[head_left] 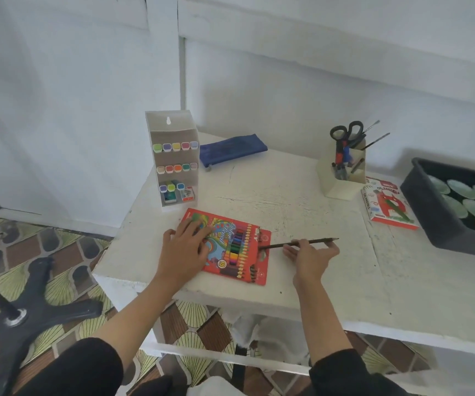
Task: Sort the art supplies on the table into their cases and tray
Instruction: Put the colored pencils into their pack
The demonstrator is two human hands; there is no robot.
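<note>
Red pencil box [239,250] at the table's [287,195] 6 o'clock, my left fingers [199,227] flat on it; right fingers [290,249] pinch 1 dark pencil [273,246] at its 3 o'clock mouth. Next, I reckon: slide it in.

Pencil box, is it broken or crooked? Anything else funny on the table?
Not broken, but the pencil box lies slanted to the front edge of the table, under the left hand. One dark pencil is outside it, held by the right hand, with one end at the box's flap end. The table's white paint looks cracked.
</note>
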